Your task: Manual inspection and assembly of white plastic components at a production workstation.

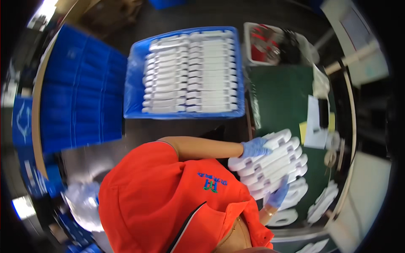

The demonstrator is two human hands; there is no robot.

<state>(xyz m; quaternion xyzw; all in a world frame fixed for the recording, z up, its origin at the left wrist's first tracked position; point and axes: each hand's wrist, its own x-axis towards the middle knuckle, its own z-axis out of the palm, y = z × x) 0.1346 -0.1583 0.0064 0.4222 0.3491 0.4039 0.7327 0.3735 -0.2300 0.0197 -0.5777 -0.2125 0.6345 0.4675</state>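
A row of several white plastic parts [275, 162], long with rounded ends, is gathered between my two hands over the green tabletop. My left hand [255, 147], in a blue glove, is closed on the far-left side of this row, its fingers lying over the parts. On the near-right side my right hand [278, 196], gloved in blue too, presses against the row with its fingers along it. More white parts with oval openings [294, 193] lie just beyond my right hand, and another white ring-like piece [282, 217] is close to my wrist.
A blue crate [134, 113] lined with stacked white parts stands ahead. Stacked blue bins [80, 88] rise at the left. The green table [278, 90] carries papers [315, 122], tape rolls [330, 157] and further white pieces [322, 202]. A white bin [247, 31] holds red items.
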